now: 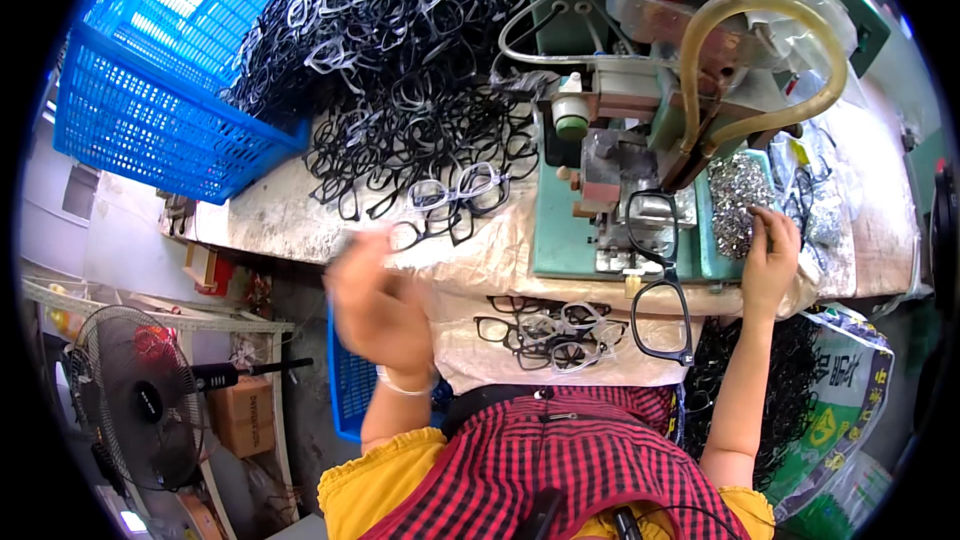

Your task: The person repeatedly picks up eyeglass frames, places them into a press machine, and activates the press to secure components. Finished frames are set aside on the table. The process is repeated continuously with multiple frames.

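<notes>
My right hand [770, 248] is over a green tray [708, 240] heaped with small shiny metal parts [738, 202]. Its fingertips are pinched together at the pile, and whatever they hold is too small to name. Motion smears my left hand [380, 305], which hovers near the table's front edge beside the loose eyeglass frames; its fingers cannot be read. Between the hands, a black eyeglass frame [668, 262] rests at the machine's fixture [625, 240], one rim over the metal block and the other hanging toward me.
A large heap of eyeglass frames [400, 40] covers the table's back left, beside a tilted blue basket [170, 120]. More frames [550, 330] lie on the cloth before me. The green bench machine [640, 90] carries a looped yellowish hose [765, 0]. A fan [140, 395] stands left.
</notes>
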{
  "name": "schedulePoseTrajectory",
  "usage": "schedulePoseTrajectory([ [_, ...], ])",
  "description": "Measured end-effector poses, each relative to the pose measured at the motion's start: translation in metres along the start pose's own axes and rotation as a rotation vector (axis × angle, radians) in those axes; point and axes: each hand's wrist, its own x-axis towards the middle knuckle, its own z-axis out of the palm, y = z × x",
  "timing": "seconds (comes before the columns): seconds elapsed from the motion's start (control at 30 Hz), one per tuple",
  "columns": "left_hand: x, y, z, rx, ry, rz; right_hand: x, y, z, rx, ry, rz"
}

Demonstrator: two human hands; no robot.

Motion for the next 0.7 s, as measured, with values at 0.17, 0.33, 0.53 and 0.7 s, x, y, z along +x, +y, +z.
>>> schedulePoseTrajectory([
  [0.17, 0.053, -0.031, -0.019, -0.202, 0.042, -0.272, 0.014, -0.027, 0.009, 0.369, 0.009, 0.13],
  [0.33, 0.028, -0.074, 0.052, 0.312, -0.402, -0.239, 0.031, -0.017, 0.042, 0.736, 0.033, 0.307],
  [0.53, -0.022, -0.111, 0.088, 0.44, -0.651, -0.765, -0.011, -0.014, -0.016, 0.13, 0.054, 0.114],
  [0.7, -0.034, -0.103, 0.091, -0.156, -0.394, -0.877, -0.042, 0.005, -0.046, 0.145, 0.133, 0.238],
])
